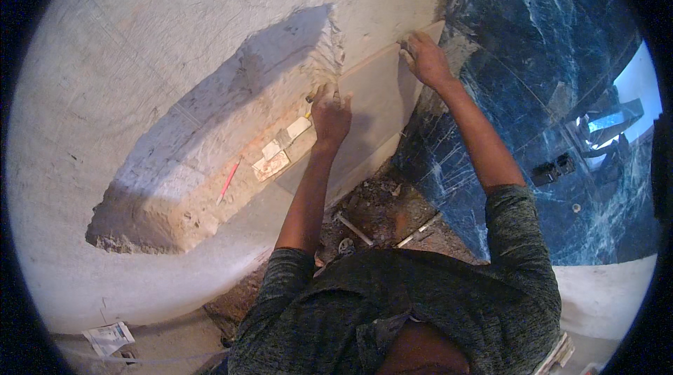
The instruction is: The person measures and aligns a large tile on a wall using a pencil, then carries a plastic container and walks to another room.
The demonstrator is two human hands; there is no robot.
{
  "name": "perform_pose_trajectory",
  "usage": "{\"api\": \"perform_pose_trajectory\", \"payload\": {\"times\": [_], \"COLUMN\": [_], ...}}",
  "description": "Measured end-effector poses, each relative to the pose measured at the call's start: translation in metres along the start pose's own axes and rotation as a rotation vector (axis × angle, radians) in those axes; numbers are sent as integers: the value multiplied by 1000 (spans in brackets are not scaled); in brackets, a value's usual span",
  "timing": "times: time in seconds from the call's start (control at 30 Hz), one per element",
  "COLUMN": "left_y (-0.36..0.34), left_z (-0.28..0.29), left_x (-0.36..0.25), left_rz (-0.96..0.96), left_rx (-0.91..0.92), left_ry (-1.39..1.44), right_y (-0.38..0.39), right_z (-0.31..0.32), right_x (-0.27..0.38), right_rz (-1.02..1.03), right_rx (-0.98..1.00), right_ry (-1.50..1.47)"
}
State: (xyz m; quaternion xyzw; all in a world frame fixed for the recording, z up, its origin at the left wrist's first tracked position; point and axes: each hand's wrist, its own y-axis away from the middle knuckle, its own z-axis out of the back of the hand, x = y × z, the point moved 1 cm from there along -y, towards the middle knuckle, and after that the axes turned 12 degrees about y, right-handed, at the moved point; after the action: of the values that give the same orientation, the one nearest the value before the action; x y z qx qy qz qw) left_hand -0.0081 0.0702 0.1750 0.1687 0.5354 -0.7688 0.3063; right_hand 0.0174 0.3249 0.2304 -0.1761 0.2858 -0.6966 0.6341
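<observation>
A large pale tile point(375, 94) stands against the wall, its long top edge sloping up toward the blue marbled wall. My right hand point(425, 59) grips that top edge near its far right end, fingers curled over it. Closed on the tile's upper left part, beside the recess, is my left hand point(331, 114); its fingertips are partly hidden. By the left hand's fingers a small dark object with a yellow part shows, too small to name. On the recess ledge lie several whitish tile pieces point(272, 156) and a red pencil point(228, 181).
A rough recess point(231, 116) is cut into the plastered wall point(140, 45). Blue marbled slabs point(533, 80) cover the right side, with a black socket fitting point(552, 169). Rubble and rods point(354, 228) lie below the tile. A white packet point(109, 338) rests at lower left.
</observation>
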Motion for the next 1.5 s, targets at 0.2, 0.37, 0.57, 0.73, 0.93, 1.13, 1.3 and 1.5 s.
{"api": "perform_pose_trajectory", "payload": {"times": [0.2,0.37,0.57,0.73,0.93,1.13,1.3,1.5], "left_y": [1,7,10,7,10,9,12,16], "left_z": [-1,-3,-5,-4,-9,-7,-15,-18], "left_x": [-6,-1,4,5,14,2,21,16], "left_rz": [4,29,-106,-130,-91,-63,-147,124], "left_rx": [-61,-126,-167,-130,-165,-113,-85,-98], "left_ry": [40,147,104,79,4,39,-62,-5], "right_y": [5,3,4,1,-2,0,-4,-3], "right_z": [-13,1,-2,-17,-5,-16,-29,-9], "right_x": [-4,6,2,-9,4,-6,-10,2], "right_rz": [-19,-42,33,30,9,-14,34,8], "right_rx": [-40,65,4,-36,-6,-21,-65,45], "right_ry": [49,-32,-44,-37,19,-35,-14,-9]}}
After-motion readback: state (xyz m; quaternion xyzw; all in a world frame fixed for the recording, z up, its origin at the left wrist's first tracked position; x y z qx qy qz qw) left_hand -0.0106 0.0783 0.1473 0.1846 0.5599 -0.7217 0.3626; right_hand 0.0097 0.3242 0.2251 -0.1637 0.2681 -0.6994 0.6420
